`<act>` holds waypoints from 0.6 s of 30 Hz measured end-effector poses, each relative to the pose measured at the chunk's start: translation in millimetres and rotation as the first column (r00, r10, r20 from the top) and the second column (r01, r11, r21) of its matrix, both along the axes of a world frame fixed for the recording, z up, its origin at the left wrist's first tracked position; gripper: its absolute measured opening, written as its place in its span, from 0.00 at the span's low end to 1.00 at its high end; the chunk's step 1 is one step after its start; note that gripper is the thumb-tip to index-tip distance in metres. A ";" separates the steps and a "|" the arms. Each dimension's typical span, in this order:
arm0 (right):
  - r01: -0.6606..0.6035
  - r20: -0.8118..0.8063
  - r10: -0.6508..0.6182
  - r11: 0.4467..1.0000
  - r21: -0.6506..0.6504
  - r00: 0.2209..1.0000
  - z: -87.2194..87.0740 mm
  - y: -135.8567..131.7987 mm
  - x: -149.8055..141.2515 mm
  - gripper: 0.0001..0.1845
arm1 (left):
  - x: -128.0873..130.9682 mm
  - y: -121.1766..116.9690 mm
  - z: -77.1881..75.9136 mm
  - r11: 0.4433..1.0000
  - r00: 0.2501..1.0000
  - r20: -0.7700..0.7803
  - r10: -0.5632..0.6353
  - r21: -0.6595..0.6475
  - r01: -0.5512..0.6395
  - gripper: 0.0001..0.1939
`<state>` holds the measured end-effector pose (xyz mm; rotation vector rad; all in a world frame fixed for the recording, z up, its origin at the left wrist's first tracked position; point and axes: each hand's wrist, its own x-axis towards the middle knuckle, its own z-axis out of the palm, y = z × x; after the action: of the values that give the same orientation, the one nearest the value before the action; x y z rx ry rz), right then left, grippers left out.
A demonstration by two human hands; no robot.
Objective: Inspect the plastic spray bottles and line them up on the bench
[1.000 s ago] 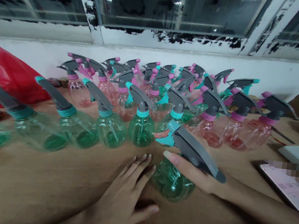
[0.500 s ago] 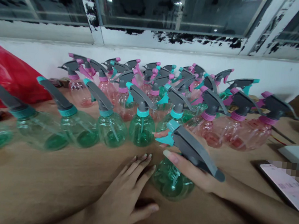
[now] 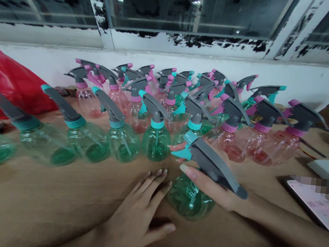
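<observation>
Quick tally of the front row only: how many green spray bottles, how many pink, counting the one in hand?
Green spray bottles: 7, including one in the right hand
Pink spray bottles: 3
Total: 10

Bare left hand and right hand — long, tapered fingernails.

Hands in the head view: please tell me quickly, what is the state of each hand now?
Left hand: open, flat on the tabletop, holding nothing.
Right hand: closed, holding a green plastic spray bottle.
</observation>
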<state>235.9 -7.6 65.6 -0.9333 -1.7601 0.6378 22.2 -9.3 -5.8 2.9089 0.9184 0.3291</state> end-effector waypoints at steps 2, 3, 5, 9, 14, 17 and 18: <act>-0.003 -0.005 0.003 1.000 -0.005 1.000 -0.3 -0.1 -0.5 0.09 | 0.1 0.0 0.2 1.000 1.000 0.006 0.003 0.001 -0.003 0.35; -0.004 -0.010 0.004 1.000 -0.002 1.000 -0.2 0.0 -0.6 0.09 | 0.2 0.1 0.4 1.000 1.000 0.008 0.003 0.000 -0.003 0.35; -0.002 0.001 0.002 1.000 0.006 1.000 1.0 0.4 -0.5 0.09 | 0.5 0.5 1.2 1.000 1.000 0.008 -0.003 -0.003 0.003 0.35; 0.045 0.078 -0.049 0.998 0.050 0.996 5.5 1.5 1.0 0.02 | 1.1 1.4 2.4 1.000 1.000 -0.011 -0.006 -0.012 0.006 0.35; 0.034 0.114 -0.040 0.998 0.054 0.993 7.1 1.4 3.5 0.04 | 0.2 0.7 0.1 1.000 1.000 -0.016 -0.002 -0.012 0.001 0.35; 0.044 0.069 -0.047 0.999 0.032 0.997 4.8 1.2 2.7 0.07 | -0.2 0.3 -0.6 1.000 1.000 -0.023 0.005 -0.022 -0.006 0.35; 0.048 0.042 -0.048 0.999 0.019 0.998 3.7 1.3 1.9 0.10 | -0.2 0.3 -0.5 1.000 1.000 -0.027 0.007 -0.024 -0.008 0.35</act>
<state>237.9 -6.3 69.3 -0.9801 -1.7726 0.5739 22.1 -9.1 -6.3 2.8953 0.9304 0.2783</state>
